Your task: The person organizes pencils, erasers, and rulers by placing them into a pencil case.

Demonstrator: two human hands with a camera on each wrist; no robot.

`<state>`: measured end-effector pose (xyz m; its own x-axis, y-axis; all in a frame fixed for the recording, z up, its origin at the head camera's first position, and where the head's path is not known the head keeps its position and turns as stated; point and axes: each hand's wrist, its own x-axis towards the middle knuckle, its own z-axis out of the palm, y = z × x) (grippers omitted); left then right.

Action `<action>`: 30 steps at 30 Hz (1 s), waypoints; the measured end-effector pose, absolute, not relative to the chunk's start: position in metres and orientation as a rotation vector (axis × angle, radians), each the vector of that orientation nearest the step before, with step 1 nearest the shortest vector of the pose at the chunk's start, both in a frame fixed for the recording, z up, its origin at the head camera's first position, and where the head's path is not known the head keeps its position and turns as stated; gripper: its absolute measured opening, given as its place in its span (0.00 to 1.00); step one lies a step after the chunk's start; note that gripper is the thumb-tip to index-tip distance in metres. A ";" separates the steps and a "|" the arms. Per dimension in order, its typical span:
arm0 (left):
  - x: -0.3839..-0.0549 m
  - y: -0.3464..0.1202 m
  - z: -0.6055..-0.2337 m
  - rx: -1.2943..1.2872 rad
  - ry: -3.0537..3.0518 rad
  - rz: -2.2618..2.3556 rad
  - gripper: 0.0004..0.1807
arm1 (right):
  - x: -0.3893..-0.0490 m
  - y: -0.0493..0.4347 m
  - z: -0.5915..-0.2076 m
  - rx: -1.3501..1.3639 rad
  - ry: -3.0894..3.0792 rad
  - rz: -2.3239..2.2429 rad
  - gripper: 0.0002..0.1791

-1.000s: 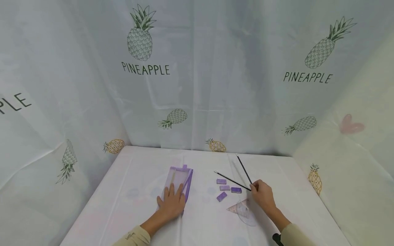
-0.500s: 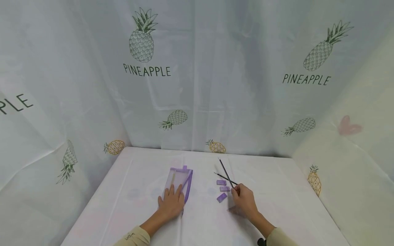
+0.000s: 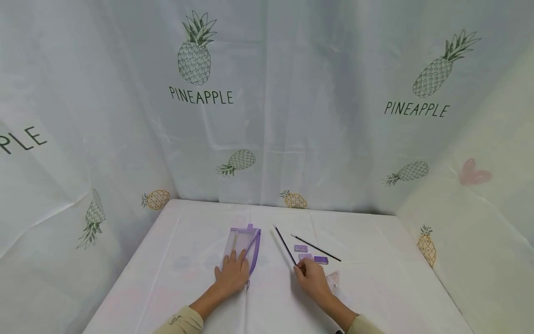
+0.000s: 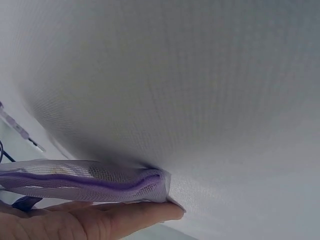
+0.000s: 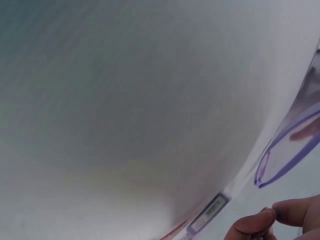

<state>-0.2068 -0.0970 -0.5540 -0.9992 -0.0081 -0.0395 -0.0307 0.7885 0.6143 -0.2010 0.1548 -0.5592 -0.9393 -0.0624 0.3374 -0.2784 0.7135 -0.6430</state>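
Note:
My left hand (image 3: 232, 277) rests with spread fingers on a purple mesh pencil pouch (image 3: 243, 235), which lies flat. Through the mesh shows a thin yellowish stick (image 3: 235, 240). In the left wrist view, the fingers (image 4: 120, 217) touch the side of the pouch (image 4: 85, 186). Between thumb and fingertips, my right hand (image 3: 314, 281) pinches one end of a dark pencil (image 3: 285, 245); its other end points away toward the pouch's far end. In the right wrist view, thumb and finger (image 5: 295, 210) meet, but the pencil is hard to make out there.
A second dark pencil (image 3: 315, 247) lies on the white table (image 3: 175, 241). Below it are small purple erasers, one light (image 3: 301, 248) and one darker (image 3: 321, 260). A clear triangle ruler (image 3: 335, 278) sits partly behind the right hand. Pineapple-printed cloth (image 3: 308, 116) hangs around the table.
My right hand has moved left with one pencil, toward the pouch. The other pencil stays on the table. One eraser is now hidden by the right hand. The left hand stays on the pouch.

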 end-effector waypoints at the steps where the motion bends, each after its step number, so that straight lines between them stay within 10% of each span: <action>1: -0.206 -0.097 -0.554 -0.031 2.939 1.009 0.27 | -0.200 0.152 -0.560 0.271 -2.632 1.062 0.06; 30: -0.205 -0.099 -0.550 -0.027 2.912 1.034 0.28 | -0.199 0.074 -0.552 0.356 -2.660 1.299 0.08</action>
<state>-0.2048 -0.0990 -0.5503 -0.9985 0.0007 -0.0545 -0.0338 0.7759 0.6299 -0.1989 0.0736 -0.5521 -0.9588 -0.1424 0.2457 -0.2813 0.5941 -0.7536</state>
